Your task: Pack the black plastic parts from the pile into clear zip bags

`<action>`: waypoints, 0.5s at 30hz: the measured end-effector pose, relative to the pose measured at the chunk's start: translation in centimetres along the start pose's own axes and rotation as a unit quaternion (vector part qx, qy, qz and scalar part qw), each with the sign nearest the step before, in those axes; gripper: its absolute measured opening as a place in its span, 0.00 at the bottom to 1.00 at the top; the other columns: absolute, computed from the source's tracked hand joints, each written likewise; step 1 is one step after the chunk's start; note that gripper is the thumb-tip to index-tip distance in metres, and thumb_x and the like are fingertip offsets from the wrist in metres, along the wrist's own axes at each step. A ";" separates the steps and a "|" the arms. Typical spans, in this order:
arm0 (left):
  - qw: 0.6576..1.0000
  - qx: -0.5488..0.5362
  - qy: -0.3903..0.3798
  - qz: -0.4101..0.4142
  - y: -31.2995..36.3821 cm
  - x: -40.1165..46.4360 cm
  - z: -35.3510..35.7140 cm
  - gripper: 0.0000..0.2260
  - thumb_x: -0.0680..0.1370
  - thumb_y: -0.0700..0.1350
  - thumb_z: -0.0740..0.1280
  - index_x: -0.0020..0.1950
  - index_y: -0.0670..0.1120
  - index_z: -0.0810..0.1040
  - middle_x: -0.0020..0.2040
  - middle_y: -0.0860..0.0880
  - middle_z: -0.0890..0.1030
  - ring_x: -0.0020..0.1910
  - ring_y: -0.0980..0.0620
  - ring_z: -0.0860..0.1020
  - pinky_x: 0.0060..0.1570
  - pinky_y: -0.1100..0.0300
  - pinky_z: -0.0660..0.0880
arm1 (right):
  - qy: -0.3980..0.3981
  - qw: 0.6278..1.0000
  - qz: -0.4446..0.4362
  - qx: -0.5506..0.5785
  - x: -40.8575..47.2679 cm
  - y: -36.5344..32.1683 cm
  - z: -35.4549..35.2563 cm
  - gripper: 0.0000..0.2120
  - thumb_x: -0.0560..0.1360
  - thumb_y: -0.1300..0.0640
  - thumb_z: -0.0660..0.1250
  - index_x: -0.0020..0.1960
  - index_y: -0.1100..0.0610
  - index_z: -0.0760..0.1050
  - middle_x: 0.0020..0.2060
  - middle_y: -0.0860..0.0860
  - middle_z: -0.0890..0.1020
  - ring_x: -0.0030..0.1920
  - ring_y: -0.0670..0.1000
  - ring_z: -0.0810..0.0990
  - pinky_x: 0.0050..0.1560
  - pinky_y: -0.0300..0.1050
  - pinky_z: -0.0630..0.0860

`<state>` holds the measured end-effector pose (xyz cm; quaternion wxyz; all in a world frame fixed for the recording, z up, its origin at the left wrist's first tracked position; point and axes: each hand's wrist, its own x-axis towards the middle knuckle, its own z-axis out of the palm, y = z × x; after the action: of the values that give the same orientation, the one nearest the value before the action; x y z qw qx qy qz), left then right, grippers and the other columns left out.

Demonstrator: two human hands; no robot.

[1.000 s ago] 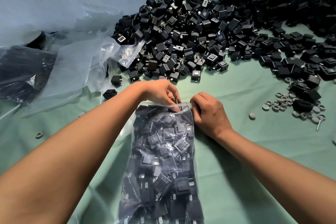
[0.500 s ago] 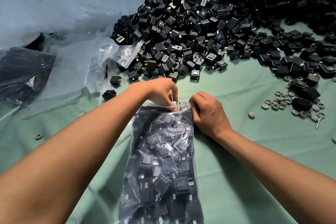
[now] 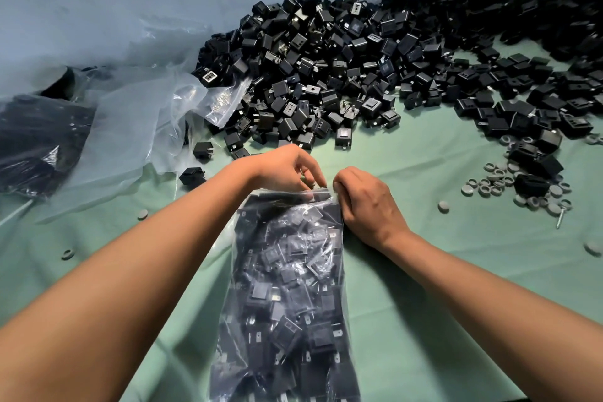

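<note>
A clear zip bag (image 3: 287,287) stuffed with black plastic parts lies lengthwise on the green cloth in front of me. My left hand (image 3: 287,170) pinches the bag's top edge near its middle, fingers curled down onto the zip strip. My right hand (image 3: 365,202) grips the top right corner of the same bag, fingers curled. Beyond both hands a big pile of black plastic parts (image 3: 359,62) spreads against the blue wall and off to the right.
Empty clear bags (image 3: 140,127) lie crumpled at the left, beside a filled dark bag (image 3: 36,140). Grey rings and caps (image 3: 509,179) and a screw (image 3: 562,218) are scattered at the right. Loose black parts (image 3: 192,174) lie near my left forearm.
My left hand has slid a little to the right along the bag's top edge, closer to my right hand. The right hand and the bag have hardly moved.
</note>
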<state>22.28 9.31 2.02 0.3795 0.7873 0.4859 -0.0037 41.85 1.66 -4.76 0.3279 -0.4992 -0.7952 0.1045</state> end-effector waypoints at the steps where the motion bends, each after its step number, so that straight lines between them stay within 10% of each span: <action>1: 1.000 -0.008 -0.011 0.003 0.2 0.1 0.1 0.13 0.74 0.35 0.75 0.52 0.50 0.87 0.35 0.58 0.80 0.34 0.61 0.75 0.39 0.65 0.74 | 0.004 1.000 0.003 0.003 0.0 0.0 0.0 0.06 0.80 0.61 0.62 0.46 0.60 0.73 0.39 0.55 0.77 0.39 0.57 0.73 0.41 0.55 0.72; 15: 0.991 -0.048 -0.125 0.005 1.3 2.3 0.9 0.13 0.74 0.35 0.76 0.57 0.45 0.83 0.40 0.47 0.72 0.38 0.52 0.70 0.38 0.66 0.71 | 0.062 0.995 0.041 0.059 0.0 0.5 0.2 0.09 0.83 0.63 0.59 0.44 0.57 0.70 0.37 0.50 0.72 0.36 0.51 0.68 0.38 0.44 0.62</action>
<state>24.85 10.19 1.28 0.4747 0.7640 0.4302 -0.0770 42.06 1.97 -5.15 0.4012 -0.5165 -0.7447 0.1332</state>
